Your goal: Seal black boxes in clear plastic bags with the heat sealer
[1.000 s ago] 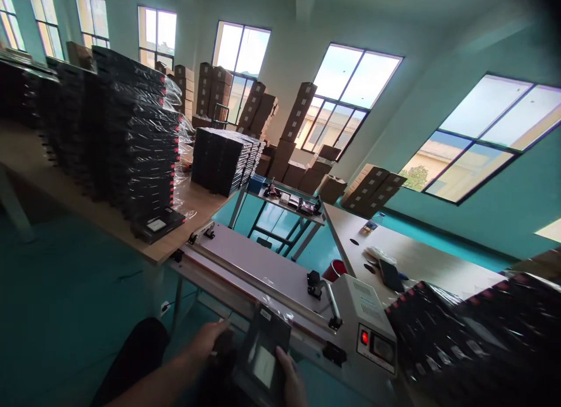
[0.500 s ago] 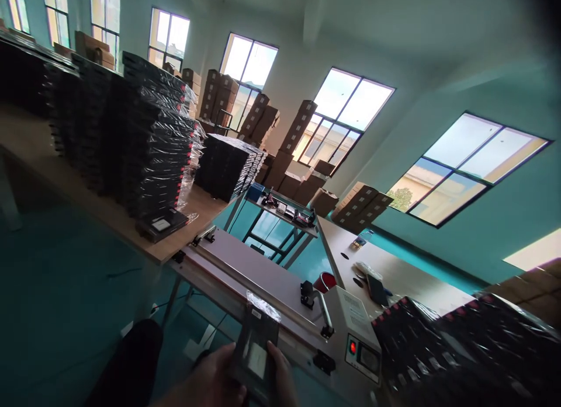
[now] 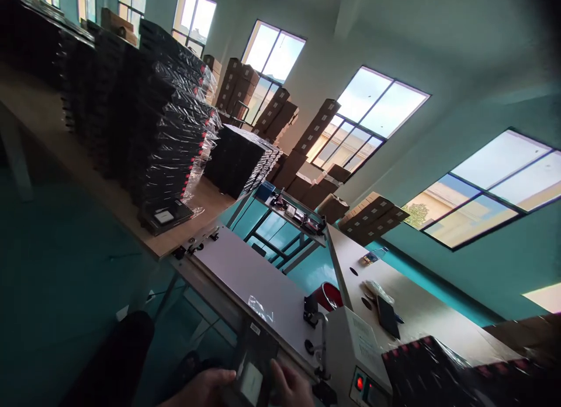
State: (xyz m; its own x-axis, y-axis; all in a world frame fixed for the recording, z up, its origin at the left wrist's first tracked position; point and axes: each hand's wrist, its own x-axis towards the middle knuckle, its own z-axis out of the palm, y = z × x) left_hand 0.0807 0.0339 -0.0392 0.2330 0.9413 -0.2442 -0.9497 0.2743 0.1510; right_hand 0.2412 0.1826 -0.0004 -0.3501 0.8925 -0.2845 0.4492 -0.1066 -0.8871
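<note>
Both my hands hold a flat black box [image 3: 255, 360] in a clear plastic bag at the bottom of the view. My left hand [image 3: 205, 388] grips its left side, fingers curled round the edge. My right hand [image 3: 291, 386] pinches its right side. The bag's open end [image 3: 260, 308] lies across the sealing bar of a long white heat sealer [image 3: 254, 278], in front of me. The sealer's control box [image 3: 362, 366] shows a red lit switch [image 3: 359, 383].
Tall stacks of bagged black boxes [image 3: 166, 115] stand on the wooden table [image 3: 87, 179] at the left; one box [image 3: 166, 216] lies flat near its edge. More black boxes [image 3: 438, 372] sit at the right. A phone [image 3: 388, 316] lies on the far table. Cardboard cartons [image 3: 307, 138] line the windows.
The camera has tilted and moved closer. The bagged box has moved forward, so its open end now lies over the sealer bar; both hands have stayed on it.
</note>
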